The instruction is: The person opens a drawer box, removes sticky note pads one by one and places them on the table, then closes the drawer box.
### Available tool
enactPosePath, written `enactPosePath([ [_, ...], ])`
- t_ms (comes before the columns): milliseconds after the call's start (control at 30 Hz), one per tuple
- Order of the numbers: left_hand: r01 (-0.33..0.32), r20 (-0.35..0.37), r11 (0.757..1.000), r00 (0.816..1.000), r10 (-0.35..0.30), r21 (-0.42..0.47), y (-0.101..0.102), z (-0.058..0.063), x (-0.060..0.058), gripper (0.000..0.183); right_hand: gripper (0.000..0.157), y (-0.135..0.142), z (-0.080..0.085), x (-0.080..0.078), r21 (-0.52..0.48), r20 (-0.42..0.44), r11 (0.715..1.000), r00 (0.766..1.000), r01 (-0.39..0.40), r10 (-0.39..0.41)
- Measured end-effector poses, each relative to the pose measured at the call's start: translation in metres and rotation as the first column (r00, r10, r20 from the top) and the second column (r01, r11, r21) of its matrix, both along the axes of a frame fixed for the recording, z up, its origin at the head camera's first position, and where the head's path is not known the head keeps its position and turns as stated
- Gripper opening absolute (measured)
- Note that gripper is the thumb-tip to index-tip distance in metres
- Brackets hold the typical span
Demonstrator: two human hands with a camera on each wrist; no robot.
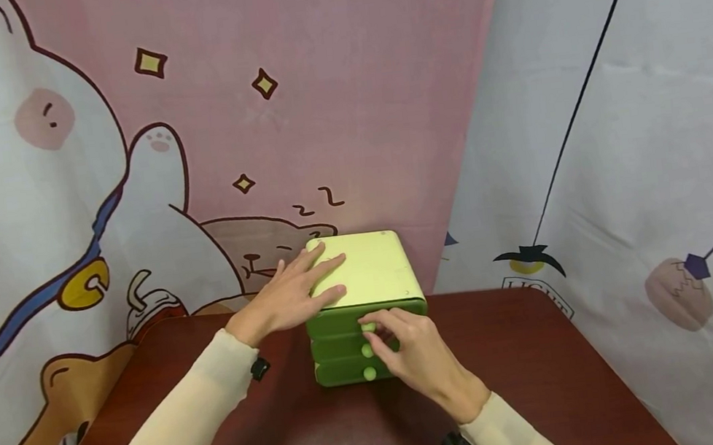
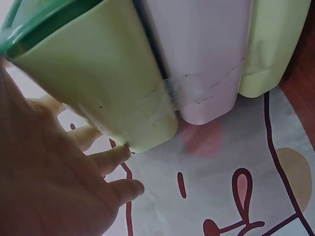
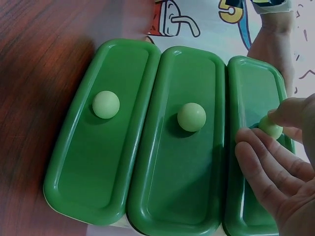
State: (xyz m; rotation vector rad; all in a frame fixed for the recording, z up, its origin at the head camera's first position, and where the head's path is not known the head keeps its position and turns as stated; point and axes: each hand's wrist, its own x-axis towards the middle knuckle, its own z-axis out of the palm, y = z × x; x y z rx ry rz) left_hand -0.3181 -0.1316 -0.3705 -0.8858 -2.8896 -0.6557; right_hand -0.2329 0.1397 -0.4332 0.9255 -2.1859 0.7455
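Note:
A small three-drawer box (image 1: 372, 272) stands on the table, with a pale yellow-green top and green drawer fronts facing me. My left hand (image 1: 294, 288) rests with spread, straight fingers on the left part of its top. In the left wrist view that hand lies along the box's pale side wall (image 2: 108, 93), and a lilac tier (image 2: 206, 59) shows beside it. With thumb and fingers my right hand (image 1: 413, 344) pinches the round top drawer knob (image 3: 270, 127). The middle knob (image 3: 191, 117) and bottom knob (image 3: 106, 104) are untouched. All three drawer fronts sit flush.
The dark red-brown table (image 1: 511, 359) extends to both sides of the box. Close behind hangs a cloth backdrop (image 1: 343, 106) with cartoon animals. Clear tape (image 2: 197, 91) runs across the tiers of the box's side.

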Motion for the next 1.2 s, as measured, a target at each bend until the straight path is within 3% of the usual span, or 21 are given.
enactPosePath([
  [833, -0.006, -0.048, 1.0, 0.999, 0.005, -0.015, 0.001, -0.008, -0.004, 0.074, 0.027, 0.002, -0.003, 0.013, 0.017, -0.02, 0.999, 0.999, -0.035, 0.035],
  [1200, -0.007, -0.067, 1.0, 0.998, 0.005, -0.029, 0.002, -0.007, -0.003, 0.075, 0.034, 0.005, -0.001, 0.022, 0.102, -0.08, 0.995, 0.997, 0.0, 0.008],
])
